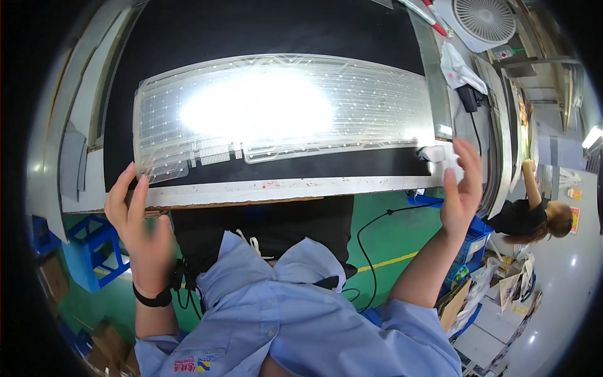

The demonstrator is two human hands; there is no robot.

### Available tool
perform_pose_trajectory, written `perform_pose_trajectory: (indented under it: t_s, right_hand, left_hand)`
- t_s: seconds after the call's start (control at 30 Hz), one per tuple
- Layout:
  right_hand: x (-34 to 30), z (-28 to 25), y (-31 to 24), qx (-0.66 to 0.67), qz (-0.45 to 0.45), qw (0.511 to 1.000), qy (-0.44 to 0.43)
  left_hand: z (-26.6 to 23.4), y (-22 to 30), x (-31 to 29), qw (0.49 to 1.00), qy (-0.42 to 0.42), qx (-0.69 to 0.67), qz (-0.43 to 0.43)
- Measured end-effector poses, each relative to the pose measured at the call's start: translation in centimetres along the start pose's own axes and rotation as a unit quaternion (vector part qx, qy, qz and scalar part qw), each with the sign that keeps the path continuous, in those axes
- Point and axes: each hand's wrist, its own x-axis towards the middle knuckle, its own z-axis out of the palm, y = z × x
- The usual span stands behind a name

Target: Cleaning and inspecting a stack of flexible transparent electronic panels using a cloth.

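A clear keyboard membrane sheet with fine printed lines and dots lies flat on a black mat; bright glare hides its middle. My left hand is at the sheet's near left corner, its fingers apart and slightly blurred. Its fingertips are at the sheet's edge, but whether they touch it I cannot tell. At the near right corner, my right hand has thumb and fingers spread apart. Just left of those fingers is a small, blurred white piece with a dark tip; its kind is unclear.
A white fan, a red marker, a crumpled white cloth and a black plug with a cord are at the right. A blue stool stands below left. Another person is farther right.
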Motion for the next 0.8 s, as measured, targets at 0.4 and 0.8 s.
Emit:
perform_pose_trajectory:
  t_s: [0.4, 0.8]
  right_hand:
    - [-2.4, 0.7, 0.1, 0.021, -0.001, 0.999, -0.025]
    - [-4.1, 6.7, -2.9, 0.11, -0.061, 0.986, 0.109]
  left_hand:
    - [-0.3, 2.2, -0.2, 0.985, 0.05, -0.166, -0.02]
    - [0.6, 7.6, 1.5, 0.937, -0.03, -0.345, 0.057]
